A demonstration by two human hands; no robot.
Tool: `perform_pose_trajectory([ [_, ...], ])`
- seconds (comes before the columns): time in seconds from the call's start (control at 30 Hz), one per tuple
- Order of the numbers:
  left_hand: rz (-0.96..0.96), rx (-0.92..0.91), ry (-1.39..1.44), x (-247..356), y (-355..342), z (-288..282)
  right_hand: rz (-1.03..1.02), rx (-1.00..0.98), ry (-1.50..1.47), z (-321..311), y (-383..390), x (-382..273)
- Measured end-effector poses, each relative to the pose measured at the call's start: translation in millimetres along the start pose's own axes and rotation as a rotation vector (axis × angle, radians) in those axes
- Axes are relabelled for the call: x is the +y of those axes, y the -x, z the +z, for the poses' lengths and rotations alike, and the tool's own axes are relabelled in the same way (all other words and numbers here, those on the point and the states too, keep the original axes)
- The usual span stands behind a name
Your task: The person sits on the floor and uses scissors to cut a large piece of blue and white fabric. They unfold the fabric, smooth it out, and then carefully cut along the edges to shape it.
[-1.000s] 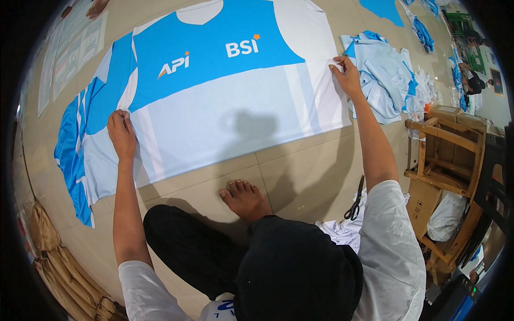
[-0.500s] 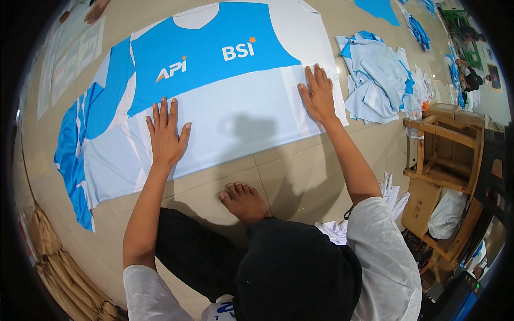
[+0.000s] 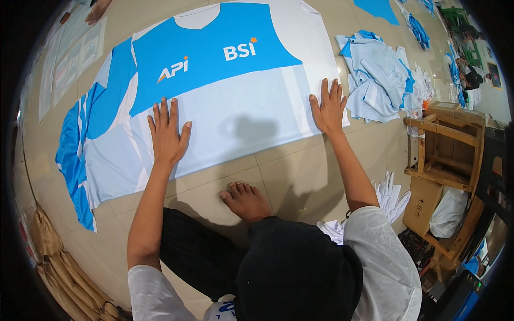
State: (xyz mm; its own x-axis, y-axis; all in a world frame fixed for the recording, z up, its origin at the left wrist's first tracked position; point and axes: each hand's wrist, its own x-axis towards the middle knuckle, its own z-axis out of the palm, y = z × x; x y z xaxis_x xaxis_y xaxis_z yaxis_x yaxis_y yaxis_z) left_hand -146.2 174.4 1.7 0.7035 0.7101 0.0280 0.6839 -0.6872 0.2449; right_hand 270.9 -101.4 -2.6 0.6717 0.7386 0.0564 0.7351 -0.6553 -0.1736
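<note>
A blue and pale-blue shirt panel with printed lettering lies spread on the tiled floor in front of me, a curved neckline cut at its far side. White material borders its right end. My left hand rests flat on the pale part, fingers spread, the fingertips reaching the blue edge. Over the right end, near the corner, my right hand lies flat with its fingers a little apart. Neither hand grips anything. More blue and white fabric sits folded and rumpled at the left end.
A heap of pale-blue and white cloth lies right of the panel. Beyond my right arm stand a wooden stool-like frame and a cardboard box. Brown wrapped material lies lower left. My bare foot is just below the panel.
My right hand has slid toward me and slightly right across the fabric, to the panel's near right corner. My left hand stays in nearly the same place.
</note>
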Motion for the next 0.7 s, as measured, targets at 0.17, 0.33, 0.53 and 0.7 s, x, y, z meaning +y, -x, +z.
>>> perform_pose_trajectory([
  [0.17, -0.002, 0.011, 0.025, 0, -3, 0, 0.063, 0.038, -0.021, 0, 10, 5],
  [0.33, -0.006, 0.021, -0.004, -4, 0, 1, 0.057, 0.036, -0.007, 5, 12, 3],
  [0.53, 0.002, 0.187, 0.138, -37, -11, -13, 0.050, 0.100, 0.058, 20, 12, 35],
  [0.7, -0.227, 0.424, 0.169, -146, 19, -47, -0.019, 0.100, -0.071, 5, 11, -36],
])
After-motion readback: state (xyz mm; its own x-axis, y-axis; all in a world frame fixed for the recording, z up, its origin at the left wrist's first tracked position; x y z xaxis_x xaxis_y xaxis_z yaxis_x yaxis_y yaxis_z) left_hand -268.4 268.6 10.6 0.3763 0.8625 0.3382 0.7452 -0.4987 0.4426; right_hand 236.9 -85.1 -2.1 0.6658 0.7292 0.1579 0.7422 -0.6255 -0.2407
